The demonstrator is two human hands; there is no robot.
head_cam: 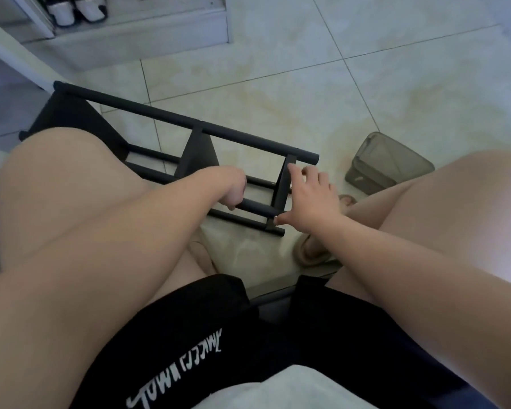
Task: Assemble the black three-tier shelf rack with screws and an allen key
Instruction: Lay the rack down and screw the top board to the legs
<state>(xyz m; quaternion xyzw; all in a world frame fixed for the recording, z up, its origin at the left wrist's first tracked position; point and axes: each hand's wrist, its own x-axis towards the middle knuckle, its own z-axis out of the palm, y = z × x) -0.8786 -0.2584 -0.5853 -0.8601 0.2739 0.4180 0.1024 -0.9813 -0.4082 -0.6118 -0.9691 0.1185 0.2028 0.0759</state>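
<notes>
Now your left hand curls round a black tube of the rack, which lies on its side on the tiled floor between your knees. Your right hand, fingers loosely spread, touches the end shelf panel and grips nothing.

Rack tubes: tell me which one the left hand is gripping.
The thick tube just beyond the nearest tube; the left hand curls round it and holds no other.
</notes>
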